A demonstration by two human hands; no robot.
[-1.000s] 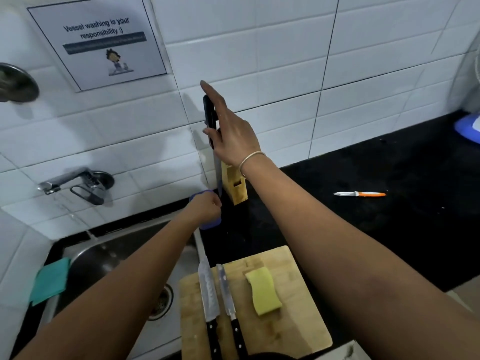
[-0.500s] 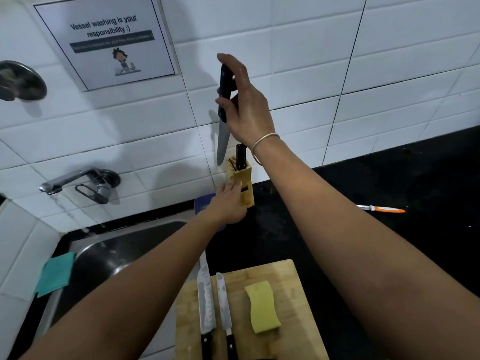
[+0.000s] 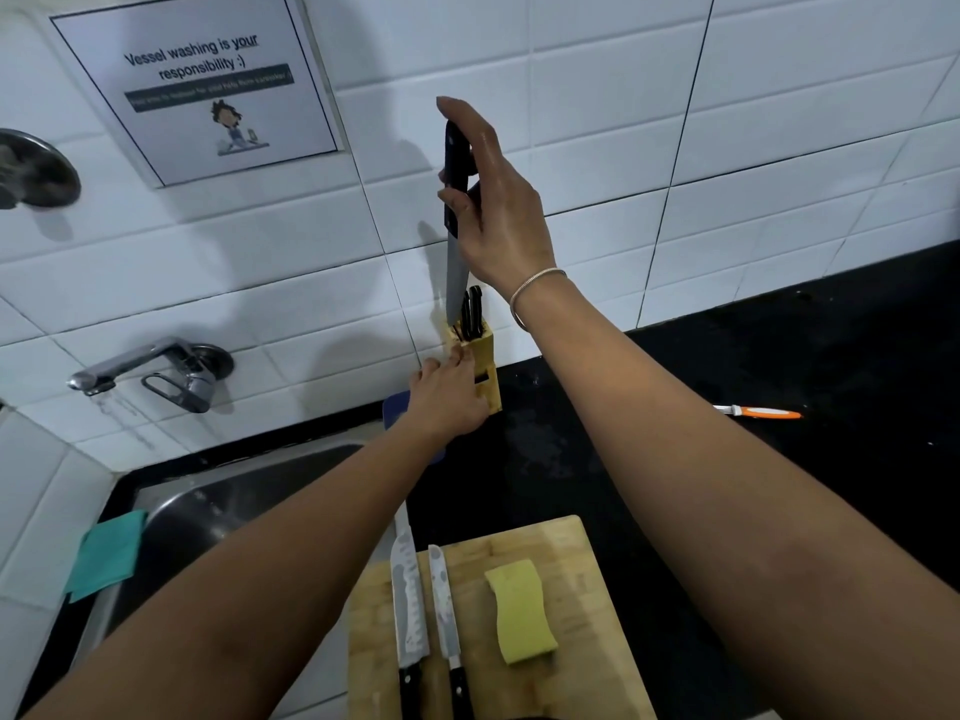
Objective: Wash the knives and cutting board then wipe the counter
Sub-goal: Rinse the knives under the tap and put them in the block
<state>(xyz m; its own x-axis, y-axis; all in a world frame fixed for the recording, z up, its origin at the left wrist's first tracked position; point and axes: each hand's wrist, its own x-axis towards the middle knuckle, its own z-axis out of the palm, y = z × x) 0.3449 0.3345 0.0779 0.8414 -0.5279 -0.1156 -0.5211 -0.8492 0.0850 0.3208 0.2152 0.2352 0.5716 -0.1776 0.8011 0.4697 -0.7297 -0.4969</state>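
Note:
My right hand grips the black handle of a large chef's knife, held blade down with its tip at the top of the wooden knife block by the tiled wall. My left hand holds the block's side. Other black handles stick out of the block. Two knives lie side by side on the wooden cutting board near me, beside a yellow sponge. A small orange-handled knife lies on the black counter to the right.
A steel sink sits at the left under a wall tap. A teal cloth hangs on the sink's left rim. A blue object lies behind my left wrist. A paper notice is on the wall.
My right hand has lowered the chef's knife so its tip now meets the block's top. My left hand left the blade and now holds the block's side.

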